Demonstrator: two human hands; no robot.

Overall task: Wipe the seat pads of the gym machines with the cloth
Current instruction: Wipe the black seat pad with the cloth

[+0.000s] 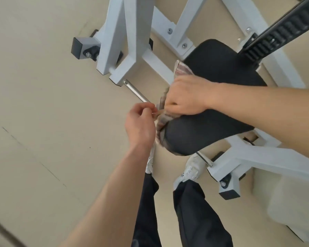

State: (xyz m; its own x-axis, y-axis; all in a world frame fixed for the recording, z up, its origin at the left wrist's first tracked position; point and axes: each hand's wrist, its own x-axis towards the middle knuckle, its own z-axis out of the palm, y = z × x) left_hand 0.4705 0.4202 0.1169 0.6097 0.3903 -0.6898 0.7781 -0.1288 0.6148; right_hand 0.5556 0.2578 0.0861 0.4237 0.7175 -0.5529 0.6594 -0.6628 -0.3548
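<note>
A black seat pad (221, 72) on a white-framed gym machine fills the middle right of the head view. A striped grey-pink cloth (182, 69) lies over the pad's left edge and hangs down its side. My right hand (187, 95) presses flat on the cloth at the pad's left rim. My left hand (139, 123) is just left of the pad and pinches a corner of the cloth between thumb and fingers. Most of the cloth is hidden under my right hand.
White frame beams (118, 38) stand left of the pad, with a chrome peg (136, 92) sticking out near my left hand. A black toothed rail (282, 31) runs up at top right. My legs and white shoes (191, 170) stand below the pad on beige floor.
</note>
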